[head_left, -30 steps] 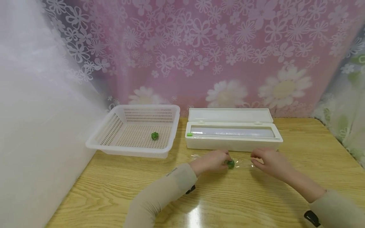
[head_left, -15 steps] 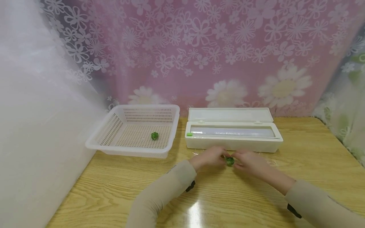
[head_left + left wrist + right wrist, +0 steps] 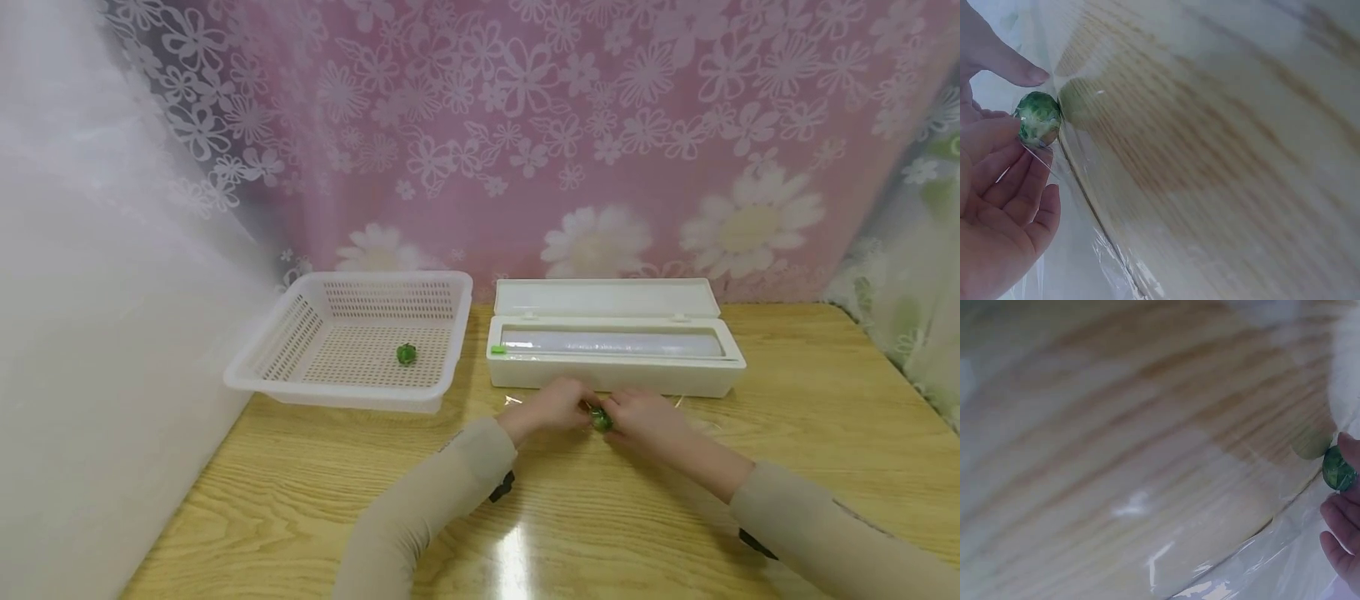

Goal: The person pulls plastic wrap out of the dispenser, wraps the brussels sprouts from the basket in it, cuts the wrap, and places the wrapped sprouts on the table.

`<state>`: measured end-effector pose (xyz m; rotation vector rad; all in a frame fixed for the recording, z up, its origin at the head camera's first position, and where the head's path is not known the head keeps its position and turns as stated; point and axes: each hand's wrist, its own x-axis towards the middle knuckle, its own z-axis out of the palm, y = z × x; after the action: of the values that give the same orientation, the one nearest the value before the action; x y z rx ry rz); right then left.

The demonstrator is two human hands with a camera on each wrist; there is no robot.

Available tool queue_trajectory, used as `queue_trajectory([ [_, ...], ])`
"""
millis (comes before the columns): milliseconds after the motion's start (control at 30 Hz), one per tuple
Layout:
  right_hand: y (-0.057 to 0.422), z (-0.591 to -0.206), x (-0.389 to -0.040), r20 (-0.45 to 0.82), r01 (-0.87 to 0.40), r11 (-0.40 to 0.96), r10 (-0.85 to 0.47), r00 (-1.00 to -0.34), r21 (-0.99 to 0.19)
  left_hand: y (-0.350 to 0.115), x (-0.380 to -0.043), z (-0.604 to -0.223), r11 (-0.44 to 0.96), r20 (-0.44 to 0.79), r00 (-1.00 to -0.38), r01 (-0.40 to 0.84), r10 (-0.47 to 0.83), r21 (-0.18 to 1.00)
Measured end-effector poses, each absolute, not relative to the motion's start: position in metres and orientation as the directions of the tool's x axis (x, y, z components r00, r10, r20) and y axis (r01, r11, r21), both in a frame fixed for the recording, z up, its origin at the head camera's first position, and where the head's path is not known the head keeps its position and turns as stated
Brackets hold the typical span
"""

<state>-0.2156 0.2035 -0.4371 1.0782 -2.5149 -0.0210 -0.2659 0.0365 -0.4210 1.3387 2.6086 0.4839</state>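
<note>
A Brussels sprout [image 3: 601, 419] lies at the front of the white box, between both hands and on a sheet of cling film. My left hand [image 3: 558, 404] pinches it from the left side. From the right, my right hand [image 3: 648, 421] holds it with bent fingers close against it. In the left wrist view the green sprout [image 3: 1039, 119] sits among fingertips, its surface shiny. Clear cling film [image 3: 1110, 256] spreads over the wood beside it. The right wrist view catches the sprout [image 3: 1339, 469] at its right edge, partly covered by fingers.
Behind the hands stands a white cling film box [image 3: 611, 377], lid raised, with a film roll [image 3: 611, 343] inside and a green slider [image 3: 498, 350] at its left. A white perforated basket [image 3: 348, 392] on the left contains another green sprout [image 3: 406, 354]. A floral curtain hangs behind.
My right hand has come leftward from the film's right part to the sprout, beside the left hand. The left hand has stayed at the sprout, moving only slightly.
</note>
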Motion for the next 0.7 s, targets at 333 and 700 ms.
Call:
queue_trajectory([
  [333, 0.200, -0.441, -0.226, 0.438, -0.686, 0.674, -0.722, -0.535, 0.274, 0.035, -0.263, -0.418, 0.565, 0.019, -0.620, 0.726, 0.784, 0.393],
  [700, 0.207, -0.433, -0.232, 0.271, -0.644, 0.746, -0.594, -0.758, -0.167, 0.036, -0.257, -0.418, 0.600, 0.044, -0.621, 0.772, 0.783, 0.212],
])
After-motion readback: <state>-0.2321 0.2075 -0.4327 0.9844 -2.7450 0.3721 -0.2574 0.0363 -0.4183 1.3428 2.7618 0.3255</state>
